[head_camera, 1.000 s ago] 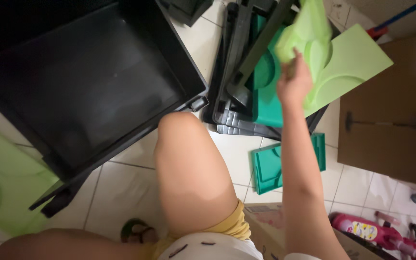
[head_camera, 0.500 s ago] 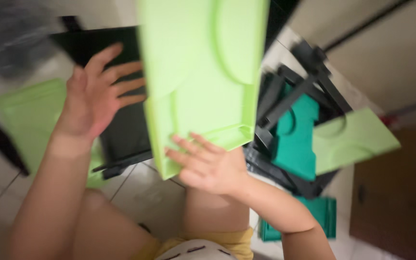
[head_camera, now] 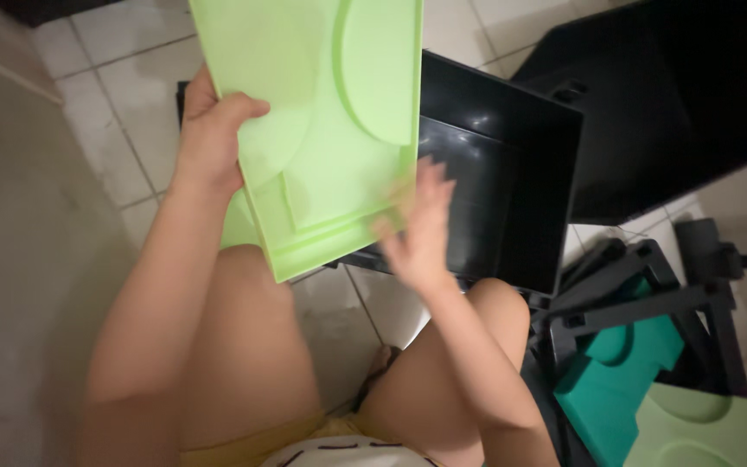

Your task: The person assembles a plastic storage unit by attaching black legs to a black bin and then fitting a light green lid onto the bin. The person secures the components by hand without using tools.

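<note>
Left hand point(head_camera: 211, 130) clamps the light-green moulded panel point(head_camera: 322, 121) by its edge, tilted above the black bin point(head_camera: 512, 190); right hand point(head_camera: 415, 229) — blurred, fingers spread — holds nothing at the panel's lower corner.

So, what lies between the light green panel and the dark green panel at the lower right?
In the head view, the open black bin and the right hand.

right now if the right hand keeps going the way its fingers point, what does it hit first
Most likely the light green panel: the right hand, blurred, points up toward its lower right edge, which the fingertips seem to overlap. Depth is unclear; if it passes beside the panel, the black bin comes next.
</note>
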